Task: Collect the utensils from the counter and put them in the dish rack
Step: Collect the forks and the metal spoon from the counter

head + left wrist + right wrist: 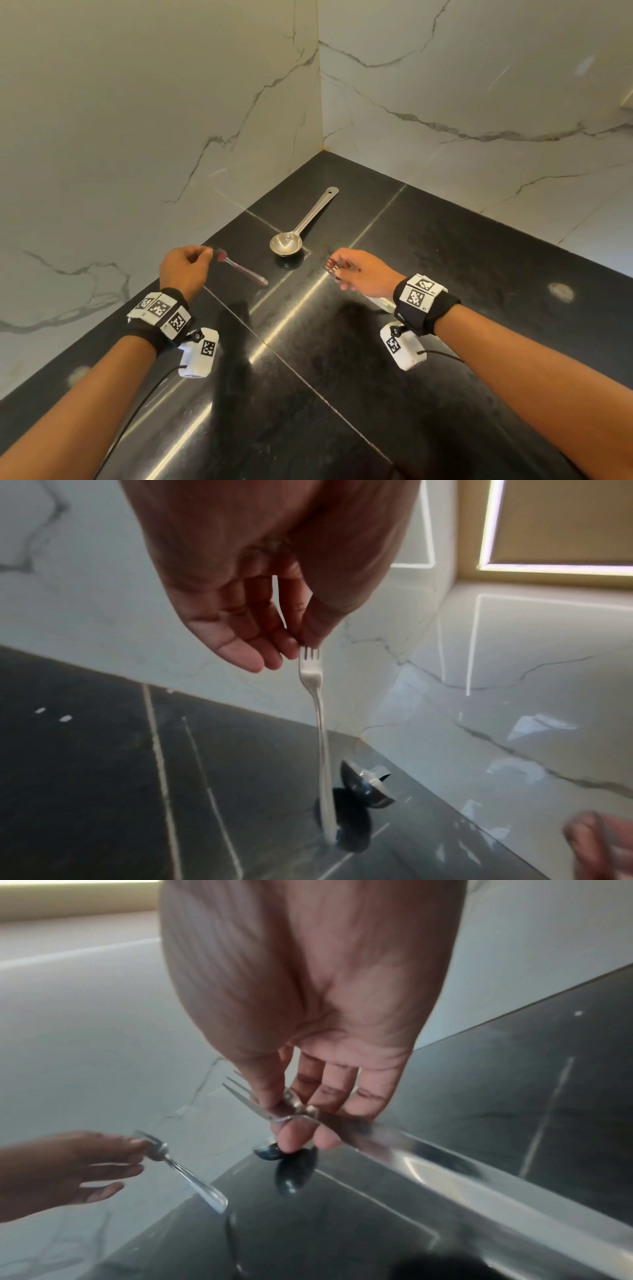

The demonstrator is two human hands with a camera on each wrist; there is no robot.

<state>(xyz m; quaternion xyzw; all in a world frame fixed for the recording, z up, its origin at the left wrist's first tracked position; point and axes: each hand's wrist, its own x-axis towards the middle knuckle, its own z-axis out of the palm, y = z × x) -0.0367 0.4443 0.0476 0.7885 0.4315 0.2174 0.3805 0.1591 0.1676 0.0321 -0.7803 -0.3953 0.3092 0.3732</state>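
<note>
While pinched by both hands (185, 269), forks (318, 737) handles-down; ladle (301, 226) handle cornerward.

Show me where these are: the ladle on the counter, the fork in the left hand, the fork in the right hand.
ladle (286, 244): head view, on its bowl.
fork in the left hand (310, 673): left wrist view, just below the tines.
fork in the right hand (253, 1106): right wrist view, on its tines.

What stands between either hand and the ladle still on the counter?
Nothing visible. The ladle lies alone on the black counter, open space around it. But the left hand pinches a small fork, and the right hand holds another fork. The dish rack is out of view.
</note>
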